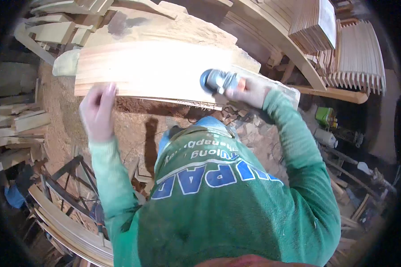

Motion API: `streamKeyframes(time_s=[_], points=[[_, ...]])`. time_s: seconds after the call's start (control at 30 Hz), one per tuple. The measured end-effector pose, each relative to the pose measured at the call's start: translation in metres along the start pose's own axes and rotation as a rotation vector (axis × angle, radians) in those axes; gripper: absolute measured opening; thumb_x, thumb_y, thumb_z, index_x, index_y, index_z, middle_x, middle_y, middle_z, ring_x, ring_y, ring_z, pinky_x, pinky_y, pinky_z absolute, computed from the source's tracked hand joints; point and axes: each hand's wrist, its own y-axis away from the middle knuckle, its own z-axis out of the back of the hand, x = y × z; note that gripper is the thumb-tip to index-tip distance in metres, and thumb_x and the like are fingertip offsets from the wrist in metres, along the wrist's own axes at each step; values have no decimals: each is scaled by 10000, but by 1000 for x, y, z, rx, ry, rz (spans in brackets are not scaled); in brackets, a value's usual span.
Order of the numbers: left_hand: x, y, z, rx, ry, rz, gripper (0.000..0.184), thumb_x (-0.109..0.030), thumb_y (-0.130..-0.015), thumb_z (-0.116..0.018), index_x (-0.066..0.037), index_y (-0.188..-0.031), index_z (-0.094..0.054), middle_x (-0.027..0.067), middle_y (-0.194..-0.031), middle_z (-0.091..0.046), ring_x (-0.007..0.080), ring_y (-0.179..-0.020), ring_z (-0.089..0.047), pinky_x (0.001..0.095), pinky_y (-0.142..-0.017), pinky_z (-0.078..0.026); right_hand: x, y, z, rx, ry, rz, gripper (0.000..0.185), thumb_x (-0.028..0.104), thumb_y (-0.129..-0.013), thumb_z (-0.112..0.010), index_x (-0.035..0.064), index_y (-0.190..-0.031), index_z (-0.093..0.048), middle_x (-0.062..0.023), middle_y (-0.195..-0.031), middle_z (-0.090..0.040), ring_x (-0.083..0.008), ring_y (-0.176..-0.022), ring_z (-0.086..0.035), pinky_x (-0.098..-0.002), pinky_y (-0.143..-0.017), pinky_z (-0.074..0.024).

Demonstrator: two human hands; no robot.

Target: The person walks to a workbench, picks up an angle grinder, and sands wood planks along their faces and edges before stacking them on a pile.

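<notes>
A wide, pale wooden board [151, 71] lies across the work surface in front of me, its middle washed out by bright light. My left hand [98, 109] is closed at the board's near left edge, thumb along the top; some of its fingers are hidden. Toward the board's right end, my right hand [249, 91] is wrapped around a small power tool that looks like an angle grinder [223, 81]. The tool's round blue head [205, 80] is over the board. Whether it touches the wood I cannot tell.
Stacked thin wooden slats [314, 24] and a row of curved pieces [356, 58] stand at the upper right. Cut wood [53, 31] is piled at the upper left. Offcuts [249, 133] litter the dusty floor. Curved strips [71, 227] lie at the lower left.
</notes>
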Motion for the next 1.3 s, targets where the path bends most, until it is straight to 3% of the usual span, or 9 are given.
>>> streamKeyframes(time_s=[0.1, 0.3, 0.4, 0.63, 0.87, 0.9, 1.0, 1.17, 1.3], points=[[94, -60, -41, -22, -278, 12, 311, -252, -964, -681, -70, -1214, -712, 92, -1167, -719, 200, -1076, -666, 298, -893, -518, -1, 2, -12, -86, 361, 145, 580, 438, -909, -713, 17, -1296, -619, -136, -1127, -707, -216, -1060, -647, -371, -985, -490], [130, -95, -98, -12, -1071, -87, 530, -528, -993, -494, -359, -1495, -503, 9, -1647, -351, 266, -1517, -311, 561, -1215, -170, -20, -75, 35, 38, 144, -33, 698, 633, -864, -702, 51, -1249, -676, -129, -1092, -718, -225, -1032, -663, -355, -938, -513], [139, -97, -109, -69, -1112, -78, 549, -569, -996, -462, -432, -1527, -431, -22, -1672, -302, 241, -1541, -266, 587, -1215, -131, 11, -80, 67, 23, 206, -310, 830, 743, -842, -649, 21, -1251, -662, -95, -1039, -693, -187, -954, -634, -319, -879, -507], [131, -95, -106, -15, -1131, -36, 558, -558, -1007, -443, -411, -1544, -408, -10, -1678, -290, 246, -1543, -257, 575, -1214, -129, -19, -49, 62, 15, 151, -72, 798, 681, -876, -680, 31, -1335, -618, -104, -1222, -658, -191, -1116, -590, -356, -1015, -457], [137, -100, -107, -22, -1190, -110, 566, -562, -1005, -438, -415, -1550, -391, -1, -1682, -278, 258, -1544, -255, 616, -1194, -143, -11, -65, 57, -126, -19, -325, 743, 699, -860, -669, 13, -1146, -679, -3, -790, -595, -99, -706, -541, -298, -627, -444], [140, -102, -107, -17, -1208, -130, 568, -561, -1005, -438, -413, -1551, -389, 4, -1683, -275, 262, -1544, -254, 621, -1192, -147, -40, -77, 58, -91, 123, -359, 909, 840, -774, -622, 35, -1191, -682, -122, -895, -691, -209, -749, -662, -359, -722, -540], [143, -127, -101, 74, -1225, -216, 578, -561, -1004, -439, -409, -1558, -373, 17, -1687, -260, 268, -1549, -239, 632, -1186, -156, -58, -60, 27, -169, 91, -281, 893, 816, -790, -636, 13, -1180, -687, -115, -918, -701, -200, -799, -668, -356, -749, -535], [139, -160, -96, 139, -1013, -398, 451, -537, -957, -528, -220, -1240, -679, 50, -1278, -659, 289, -1271, -555, 546, -1149, -269, -25, 9, -34, -273, -133, -301, 735, 611, -889, -705, 1, -1291, -626, -97, -1088, -699, -173, -978, -650, -326, -892, -518], [139, -163, -94, 159, -981, -411, 461, -532, -960, -523, -199, -1233, -689, 55, -1294, -656, 281, -1261, -568, 510, -1150, -271, -21, 28, -91, -302, -419, -300, 686, 524, -917, -722, -3, -1335, -591, -103, -1169, -685, -179, -1053, -632, -328, -962, -498]])
